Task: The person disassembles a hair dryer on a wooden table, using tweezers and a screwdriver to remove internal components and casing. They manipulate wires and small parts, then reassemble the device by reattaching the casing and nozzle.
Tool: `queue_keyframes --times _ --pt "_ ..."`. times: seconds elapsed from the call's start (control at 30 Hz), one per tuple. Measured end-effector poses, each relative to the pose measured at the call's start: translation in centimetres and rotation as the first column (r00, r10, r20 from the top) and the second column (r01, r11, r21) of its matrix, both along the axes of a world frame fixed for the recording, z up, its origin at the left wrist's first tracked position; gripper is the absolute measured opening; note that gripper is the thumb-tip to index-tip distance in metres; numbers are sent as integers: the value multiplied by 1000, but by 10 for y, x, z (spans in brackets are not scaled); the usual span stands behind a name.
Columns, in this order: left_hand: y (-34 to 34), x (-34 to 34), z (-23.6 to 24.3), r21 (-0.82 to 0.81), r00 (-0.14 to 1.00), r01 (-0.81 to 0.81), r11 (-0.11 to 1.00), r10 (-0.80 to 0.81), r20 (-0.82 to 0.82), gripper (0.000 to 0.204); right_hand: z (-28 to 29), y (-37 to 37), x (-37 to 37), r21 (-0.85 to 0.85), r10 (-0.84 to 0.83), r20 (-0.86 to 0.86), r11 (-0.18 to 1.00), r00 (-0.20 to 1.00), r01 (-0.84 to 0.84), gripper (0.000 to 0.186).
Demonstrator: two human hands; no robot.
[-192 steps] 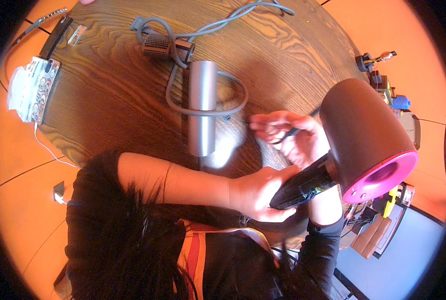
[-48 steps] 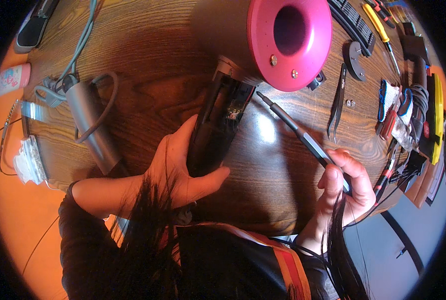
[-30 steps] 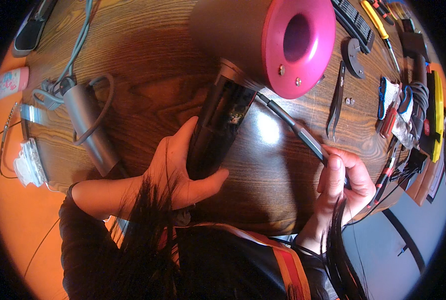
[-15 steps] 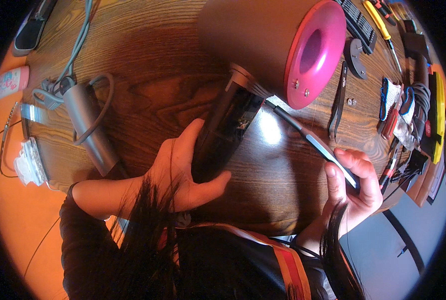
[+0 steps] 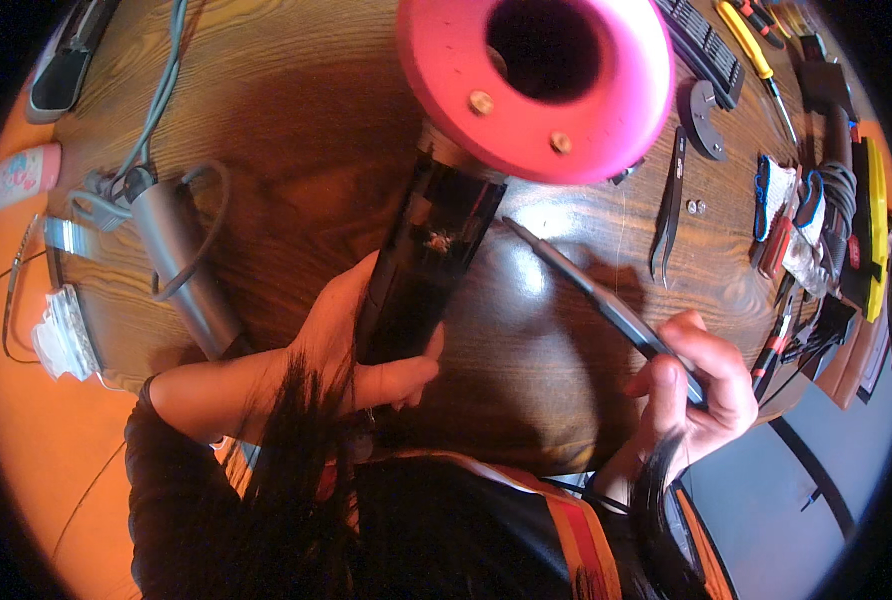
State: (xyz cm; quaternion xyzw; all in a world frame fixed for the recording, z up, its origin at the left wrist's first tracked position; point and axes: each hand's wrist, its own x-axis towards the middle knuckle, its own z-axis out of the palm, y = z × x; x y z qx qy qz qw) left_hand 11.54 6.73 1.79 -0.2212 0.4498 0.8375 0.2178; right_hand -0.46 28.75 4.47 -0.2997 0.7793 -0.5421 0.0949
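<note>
A hair dryer (image 5: pixel 426 235) with a pink ring-shaped end (image 5: pixel 521 150) and a dark handle is raised over the wooden table. My left hand (image 5: pixel 331 345) grips the lower handle, thumb toward the right. Two small round brass-coloured studs show on the pink face, which is turned up toward me around a dark central hole. My right hand (image 5: pixel 701 390) pinches a slim grey pen-shaped screwdriver (image 5: pixel 601 298) near its back end. Its tip points up and left, close to the handle's right side but seemingly apart from it.
A grey cylinder with a cable (image 5: pixel 181 260) lies at left. On the right are black tweezers (image 5: pixel 671 205), two small shiny pieces (image 5: pixel 696 207), a grey curved part (image 5: pixel 704 120), a bit case (image 5: pixel 701 50), a yellow-handled screwdriver (image 5: pixel 748 40) and a red-handled tool (image 5: pixel 778 247).
The dryer has turned so its pink face now points more toward me and has shifted left. The screwdriver tip has drawn away from the handle's top and lowered slightly.
</note>
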Motion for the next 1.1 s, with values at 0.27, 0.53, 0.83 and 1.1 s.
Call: queue_keyframes --times 0.27,0.53,0.83,1.1 --pt "0 -3 -6 105 994 -40 994 50 -95 48 -11 -2 -12 -367 190 -69 908 979 -202 22" --pt "1 -7 2 45 999 34 998 -35 14 48 -8 6 -2 -465 187 -75 863 980 -200 30" --pt "5 -11 6 -10 982 172 985 -171 75 41 -3 -15 19 -554 -506 -354 791 786 260 36" --pt "3 -8 1 8 988 152 988 -152 -30 38 13 -46 16 -533 -370 -479 843 796 71 44"
